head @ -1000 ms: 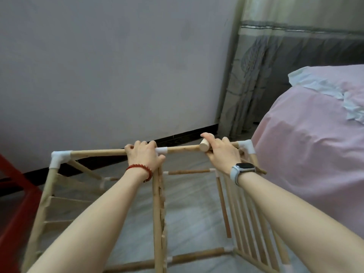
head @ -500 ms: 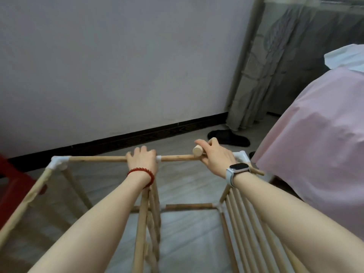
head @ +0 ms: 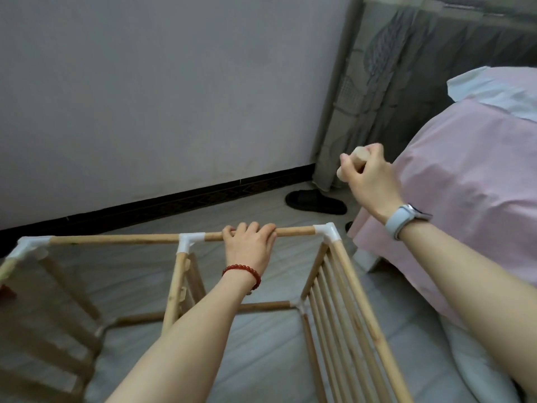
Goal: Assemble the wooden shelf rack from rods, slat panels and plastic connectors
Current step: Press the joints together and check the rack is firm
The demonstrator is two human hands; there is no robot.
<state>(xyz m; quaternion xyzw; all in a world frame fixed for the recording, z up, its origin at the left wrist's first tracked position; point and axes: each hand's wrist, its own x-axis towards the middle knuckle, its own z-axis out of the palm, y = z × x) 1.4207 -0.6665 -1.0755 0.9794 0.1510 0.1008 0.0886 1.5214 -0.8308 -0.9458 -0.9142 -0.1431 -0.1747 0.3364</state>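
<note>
The partly built wooden rack (head: 186,286) stands on the floor below me, with slat panels at left, middle and right. A top rod (head: 116,239) runs across it, joined by white plastic connectors (head: 189,241) at the left end, the middle and the right corner (head: 327,231). My left hand (head: 251,245) grips this rod between the middle and right connectors. My right hand (head: 367,177) is raised above and right of the rack, curled round a short wooden piece (head: 359,157); its length is hidden by my fingers.
A pink-covered bed (head: 465,199) stands close on the right, with a grey curtain (head: 392,82) behind it. A black slipper (head: 315,202) lies on the floor by the wall. A red object (head: 7,290) shows at the far left edge.
My right hand has lifted off the top rod, taking the short wooden piece up and to the right. My left hand has slid right along the rod, past the middle connector.
</note>
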